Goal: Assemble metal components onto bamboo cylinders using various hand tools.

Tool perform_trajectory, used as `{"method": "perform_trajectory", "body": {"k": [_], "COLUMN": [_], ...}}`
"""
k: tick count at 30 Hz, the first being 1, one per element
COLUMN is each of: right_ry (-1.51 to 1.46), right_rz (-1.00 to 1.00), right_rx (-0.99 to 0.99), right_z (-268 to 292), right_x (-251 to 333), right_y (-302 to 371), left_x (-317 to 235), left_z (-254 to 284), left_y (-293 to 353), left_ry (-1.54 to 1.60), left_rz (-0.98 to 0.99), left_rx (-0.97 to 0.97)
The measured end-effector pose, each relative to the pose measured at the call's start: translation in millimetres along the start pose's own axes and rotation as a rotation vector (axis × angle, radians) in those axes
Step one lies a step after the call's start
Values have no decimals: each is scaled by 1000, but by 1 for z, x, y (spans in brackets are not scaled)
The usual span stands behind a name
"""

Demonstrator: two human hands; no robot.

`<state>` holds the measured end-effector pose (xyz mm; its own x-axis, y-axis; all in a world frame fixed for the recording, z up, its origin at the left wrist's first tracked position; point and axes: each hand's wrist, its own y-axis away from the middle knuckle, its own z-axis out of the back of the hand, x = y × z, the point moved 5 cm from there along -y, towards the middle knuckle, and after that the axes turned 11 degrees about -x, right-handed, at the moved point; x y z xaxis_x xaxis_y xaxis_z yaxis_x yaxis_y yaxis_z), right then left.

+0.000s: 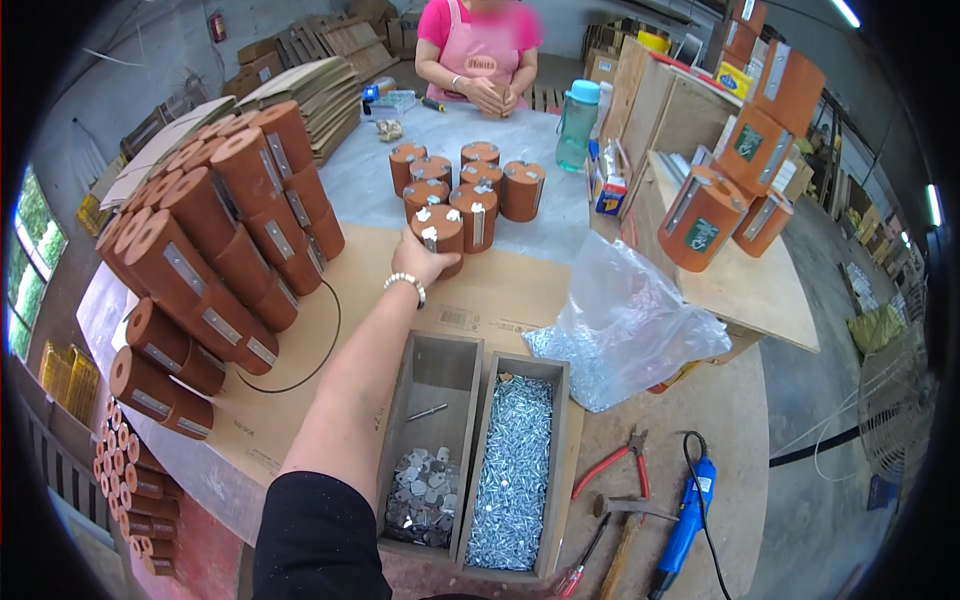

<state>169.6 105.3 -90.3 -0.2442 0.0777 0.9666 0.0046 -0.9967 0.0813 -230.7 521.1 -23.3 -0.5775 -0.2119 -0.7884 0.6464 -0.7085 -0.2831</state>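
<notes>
My left hand (427, 257) reaches forward across the cardboard and is wrapped round the near side of a terracotta-coloured cylinder (440, 228). White bits lie on its top, and a metal strip runs down its side. Just behind it stands a group of similar cylinders (523, 190), several with small metal pieces on top. My right hand is out of view. Nearer to me are two grey trays side by side: the left tray (440, 365) holds small flat metal pieces (425, 485) and a thin metal rod, the right one a heap of small silvery fasteners (515, 470).
Stacked cylinders (215, 240) fill the left; more stand on a wooden shelf (780, 290) at right. A clear plastic bag (635, 320) spills fasteners. Red-handled pliers (620, 465), a hammer (630, 508), a screwdriver (585, 560) and a blue power tool (690, 520) lie right. Opposite stands a person (480, 60).
</notes>
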Motion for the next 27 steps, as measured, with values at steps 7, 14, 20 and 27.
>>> {"method": "perform_trajectory", "body": {"k": [7,14,20,27], "right_ry": [110,219,216,193], "right_rz": [39,185,385,610], "right_rx": [-126,-282,-190,8], "right_z": [-7,4,1,2], "right_x": [-14,-15,-4,17], "right_y": [-6,-16,-23,-13], "left_x": [-20,-11,44,-69], "left_z": [-44,-56,-3,217], "left_y": [-38,-70,-55,120], "left_ry": [-32,202,146,146], "left_rz": [-2,-50,-103,-734], "left_rx": [-81,-149,-79,-322]}}
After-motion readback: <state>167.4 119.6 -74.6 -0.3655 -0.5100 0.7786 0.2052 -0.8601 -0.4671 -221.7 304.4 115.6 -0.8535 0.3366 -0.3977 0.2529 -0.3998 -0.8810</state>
